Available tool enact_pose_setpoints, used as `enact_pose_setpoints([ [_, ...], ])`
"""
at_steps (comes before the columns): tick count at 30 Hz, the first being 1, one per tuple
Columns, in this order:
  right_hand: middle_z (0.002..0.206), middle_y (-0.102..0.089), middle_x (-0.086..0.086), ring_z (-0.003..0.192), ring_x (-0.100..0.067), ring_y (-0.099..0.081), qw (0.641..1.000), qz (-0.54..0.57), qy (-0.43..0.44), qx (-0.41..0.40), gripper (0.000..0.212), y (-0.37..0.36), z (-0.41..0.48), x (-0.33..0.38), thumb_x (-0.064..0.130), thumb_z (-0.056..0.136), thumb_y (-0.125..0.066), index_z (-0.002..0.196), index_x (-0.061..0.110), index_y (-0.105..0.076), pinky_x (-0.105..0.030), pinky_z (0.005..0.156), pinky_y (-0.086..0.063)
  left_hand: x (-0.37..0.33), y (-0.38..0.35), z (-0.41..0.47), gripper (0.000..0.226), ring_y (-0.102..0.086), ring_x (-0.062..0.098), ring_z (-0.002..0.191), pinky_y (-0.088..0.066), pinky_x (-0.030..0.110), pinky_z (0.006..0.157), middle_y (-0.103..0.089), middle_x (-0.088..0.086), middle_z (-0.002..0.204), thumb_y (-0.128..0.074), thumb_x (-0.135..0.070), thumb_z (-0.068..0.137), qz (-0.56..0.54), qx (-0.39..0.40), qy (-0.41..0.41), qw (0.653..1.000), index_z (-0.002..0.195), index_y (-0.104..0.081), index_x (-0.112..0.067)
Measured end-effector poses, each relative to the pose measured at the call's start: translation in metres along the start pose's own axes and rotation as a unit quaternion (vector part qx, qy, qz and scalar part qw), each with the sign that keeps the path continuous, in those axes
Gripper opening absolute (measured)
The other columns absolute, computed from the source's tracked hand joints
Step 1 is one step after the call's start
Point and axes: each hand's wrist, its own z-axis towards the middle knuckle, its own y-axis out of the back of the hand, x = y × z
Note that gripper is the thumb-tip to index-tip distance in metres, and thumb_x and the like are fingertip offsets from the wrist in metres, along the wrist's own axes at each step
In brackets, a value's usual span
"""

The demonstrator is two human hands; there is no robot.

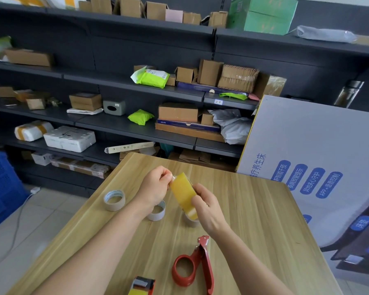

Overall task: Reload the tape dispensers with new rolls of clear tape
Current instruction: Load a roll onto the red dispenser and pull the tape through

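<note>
Above the middle of the wooden table point(254, 209) I hold a yellowish roll of clear tape point(182, 191) on edge. My right hand point(207, 206) grips the roll from the right side. My left hand point(156, 187) pinches the loose tape end at the roll's top left. An empty red tape dispenser point(193, 266) lies flat on the table near me, apart from both hands. A second dispenser point(142, 286), red and grey with yellowish tape in it, shows at the bottom edge. Two empty cardboard cores lie on the table: one point(114, 200) at the left, one point(158, 210) under my left wrist.
Dark shelving point(136, 128) full of cardboard boxes and parcels stands behind the table. A large printed white carton point(317, 156) leans against the table's right side. A blue crate point(0, 184) sits on the tiled floor at the left, with a cable beside it.
</note>
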Motion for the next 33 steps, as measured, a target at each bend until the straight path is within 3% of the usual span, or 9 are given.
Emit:
enact_pose_setpoints([
  [4,0.063,-0.039,0.008,0.059,-0.008,-0.035,1.0,-0.011,0.006,0.006,0.01,0.005,0.0,-0.003,0.022,0.071,-0.042,0.07,0.013,-0.045,-0.017,0.053,-0.031,0.0,-0.004,-0.003,0.026,-0.044,0.014,0.065,-0.041,0.03,0.066,-0.05,0.0,0.069,-0.044,-0.006,0.096,-0.018,-0.001,-0.007,1.0,0.073,-0.052,-0.015],
  [8,0.066,-0.038,0.004,0.06,-0.009,-0.034,0.999,-0.022,-0.007,0.028,0.011,0.01,0.004,-0.002,0.023,0.071,-0.04,0.07,0.012,-0.043,-0.022,0.055,-0.03,-0.006,-0.008,-0.007,0.023,-0.044,0.011,0.064,-0.039,0.026,0.062,-0.051,-0.002,0.069,-0.045,-0.006,0.096,0.043,0.0,-0.091,0.995,0.075,-0.05,-0.014],
  [14,0.069,-0.041,-0.002,0.064,-0.013,-0.038,0.999,-0.04,0.0,0.005,0.033,0.01,0.005,-0.004,0.027,0.072,-0.041,0.08,-0.005,-0.047,-0.029,0.059,-0.031,0.001,-0.005,-0.004,0.024,-0.045,0.013,0.06,-0.04,0.024,0.058,-0.052,0.002,0.067,-0.043,-0.001,0.097,-0.095,0.027,0.003,0.995,0.081,-0.055,-0.013],
  [19,0.062,-0.039,0.001,0.059,-0.013,-0.035,0.995,-0.093,0.009,-0.023,0.025,0.006,0.0,-0.012,0.028,0.071,-0.041,0.073,0.003,-0.044,-0.033,0.056,-0.03,-0.004,-0.001,0.004,0.024,-0.05,0.016,0.066,-0.039,0.026,0.058,-0.053,0.004,0.071,-0.039,-0.007,0.098,-0.129,0.104,0.083,0.983,0.099,-0.063,-0.006],
  [21,0.06,-0.038,0.003,0.056,-0.011,-0.033,0.991,-0.133,0.029,-0.02,0.02,0.006,-0.001,-0.012,0.028,0.072,-0.041,0.071,0.009,-0.044,-0.032,0.054,-0.029,-0.003,-0.001,0.005,0.023,-0.051,0.015,0.066,-0.041,0.026,0.059,-0.054,0.002,0.069,-0.05,-0.02,0.098,-0.076,0.099,0.089,0.988,0.095,-0.067,-0.005],
  [24,0.059,-0.041,0.004,0.053,-0.01,-0.035,0.981,-0.186,0.056,-0.004,0.009,0.007,0.001,-0.012,0.031,0.073,-0.04,0.072,0.022,-0.043,-0.03,0.052,-0.03,-0.002,-0.003,0.006,0.01,-0.053,0.014,0.064,-0.044,0.025,0.06,-0.059,0.0,0.069,-0.065,-0.015,0.089,-0.009,0.058,0.073,0.996,0.082,-0.066,-0.009],
  [26,0.06,-0.043,0.004,0.053,-0.01,-0.037,0.976,-0.209,0.068,-0.004,0.015,0.007,0.001,-0.011,0.034,0.075,-0.04,0.078,0.02,-0.046,-0.03,0.051,-0.031,-0.001,-0.003,0.006,0.013,-0.054,0.015,0.069,-0.046,0.028,0.063,-0.06,0.001,0.073,-0.065,-0.015,0.089,0.024,0.042,0.051,0.998,0.076,-0.062,-0.013],
  [30,0.064,-0.048,0.0,0.057,-0.013,-0.043,0.974,-0.221,0.046,0.001,0.03,0.006,0.004,-0.015,0.037,0.082,-0.036,0.086,0.01,-0.05,-0.04,0.055,-0.038,-0.002,-0.006,0.002,0.015,-0.06,0.019,0.087,-0.053,0.042,0.082,-0.067,-0.003,0.093,-0.059,-0.015,0.092,0.063,0.031,-0.014,0.997,0.077,-0.059,-0.016],
  [33,0.065,-0.047,0.0,0.058,-0.013,-0.042,0.977,-0.212,0.021,0.008,0.034,0.008,0.006,-0.018,0.038,0.082,-0.035,0.085,0.008,-0.049,-0.037,0.055,-0.036,0.003,-0.009,-0.003,0.016,-0.062,0.019,0.085,-0.054,0.046,0.083,-0.07,-0.008,0.1,-0.055,-0.017,0.094,0.068,0.039,-0.024,0.997,0.079,-0.055,-0.017],
])
